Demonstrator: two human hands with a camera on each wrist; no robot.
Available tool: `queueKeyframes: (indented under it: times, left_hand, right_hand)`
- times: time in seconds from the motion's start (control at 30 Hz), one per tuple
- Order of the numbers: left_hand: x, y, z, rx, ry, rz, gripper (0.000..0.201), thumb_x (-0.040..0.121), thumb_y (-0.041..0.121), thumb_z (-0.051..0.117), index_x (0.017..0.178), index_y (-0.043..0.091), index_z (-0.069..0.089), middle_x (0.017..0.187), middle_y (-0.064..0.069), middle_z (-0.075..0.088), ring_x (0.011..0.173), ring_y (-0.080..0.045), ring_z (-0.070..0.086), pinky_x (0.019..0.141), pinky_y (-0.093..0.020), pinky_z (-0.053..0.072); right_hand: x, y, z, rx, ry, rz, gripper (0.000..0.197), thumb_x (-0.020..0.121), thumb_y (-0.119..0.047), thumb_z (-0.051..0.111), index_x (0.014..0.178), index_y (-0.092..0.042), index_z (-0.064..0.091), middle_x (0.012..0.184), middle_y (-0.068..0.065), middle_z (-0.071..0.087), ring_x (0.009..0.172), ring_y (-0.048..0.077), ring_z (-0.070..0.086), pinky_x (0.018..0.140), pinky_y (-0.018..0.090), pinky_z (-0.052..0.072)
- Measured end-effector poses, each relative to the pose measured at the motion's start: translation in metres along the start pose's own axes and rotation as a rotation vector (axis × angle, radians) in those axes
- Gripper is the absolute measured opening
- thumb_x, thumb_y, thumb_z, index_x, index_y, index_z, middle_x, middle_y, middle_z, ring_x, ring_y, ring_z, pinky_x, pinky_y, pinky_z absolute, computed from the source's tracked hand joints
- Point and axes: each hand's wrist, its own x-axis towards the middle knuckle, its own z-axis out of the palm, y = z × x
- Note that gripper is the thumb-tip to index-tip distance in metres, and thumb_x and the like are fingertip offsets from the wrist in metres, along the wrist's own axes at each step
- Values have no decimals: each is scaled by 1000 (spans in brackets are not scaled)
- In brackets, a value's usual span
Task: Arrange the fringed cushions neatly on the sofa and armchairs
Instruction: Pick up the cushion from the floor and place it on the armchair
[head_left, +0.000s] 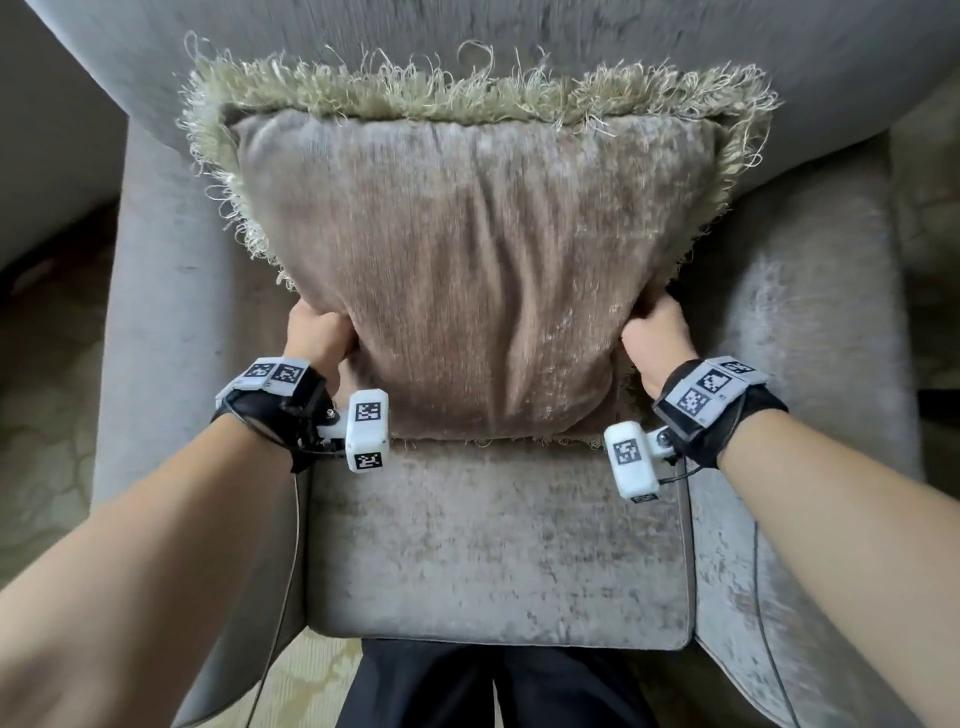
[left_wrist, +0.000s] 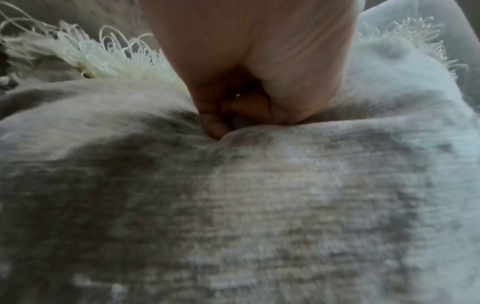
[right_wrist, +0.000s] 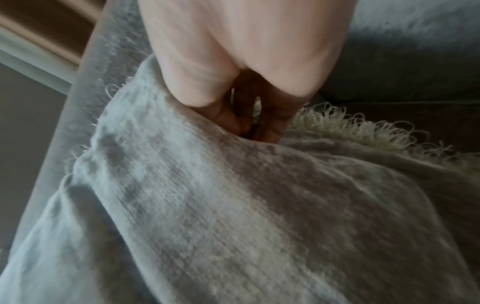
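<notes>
— Where is the cushion?

— The fringed cushion stands on the seat of the grey armchair, its top leaning on the far backrest, its pale fringe spread along the top and down both sides.

— And your hands?

— My left hand grips its left edge low down; in the left wrist view my fingers curl into the fabric, pinching a fold. My right hand grips the right edge at the same height, fingers dug in just beside the fringe.

— Anything else near you?

— My dark trousers, just at the seat's near edge.
</notes>
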Motion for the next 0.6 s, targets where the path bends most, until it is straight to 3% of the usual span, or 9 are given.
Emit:
queueKeyframes:
  times: [0.13,0.2,0.3,0.33,0.37,0.43,0.47,0.53,0.6]
  left_hand:
    - [-15,3,-5,-70,14,34,27,72,-13,39,64,11,46,40,12,45,39,-4,38,44,-15,32]
    - [-18,5,-9,-56,-17,57,25,64,-14,37,61,10,42,37,14,42,38,-3,38,41,-13,30]
    - [-19,7,-15,-22,-66,80,23,49,-4,34,63,9,45,42,13,44,47,-8,40,43,-14,30]
    - [-21,8,-16,-2,-78,80,23,47,-3,32,62,9,43,40,13,42,46,-7,38,41,-13,28]
    - [-23,9,-16,5,-93,73,21,46,-3,31,61,10,40,37,13,39,41,-4,35,39,-12,26]
    - [-26,11,-15,-6,-108,53,21,46,-2,30,60,11,38,34,14,36,37,-3,31,37,-11,24]
    - [-29,11,-16,-13,-99,40,21,47,-2,30,61,11,40,35,14,38,39,-5,33,38,-11,26]
    - [-30,7,-23,-33,-78,11,24,51,-3,33,67,6,48,44,9,49,48,-11,42,46,-14,37]
    - [-27,2,-31,-53,-75,5,33,59,-9,40,86,-4,58,71,-11,62,69,-19,56,64,-28,49]
  right_hand:
    - [-9,-7,-4,30,-15,-63,38,84,0,51,118,-13,61,110,5,64,99,24,58,85,29,44]
    - [-4,-6,-10,231,-16,-27,52,76,-3,56,125,-21,54,114,3,65,105,26,63,87,37,53]
    - [12,-4,-20,561,-68,166,78,71,-5,64,140,-25,34,122,13,60,103,34,66,80,51,58]
    - [13,-7,-19,589,-102,224,74,72,-7,66,139,-20,37,115,15,65,99,34,68,77,51,58]
    - [15,-11,-17,570,-128,247,59,76,-9,64,131,-12,45,100,12,71,91,32,70,72,46,60]
    - [14,-18,-13,487,-133,235,12,90,-9,52,101,-11,57,63,-1,70,69,23,63,54,28,56]
    - [13,-19,-12,461,-118,214,11,93,-8,48,95,-14,57,59,-2,67,64,20,58,50,26,53]
    - [8,-17,-14,517,-86,176,18,92,-6,48,106,-14,58,71,7,63,62,22,54,57,33,53]
    - [4,-15,-22,562,-65,127,31,87,-2,49,115,-12,56,70,11,57,59,23,50,58,34,49]
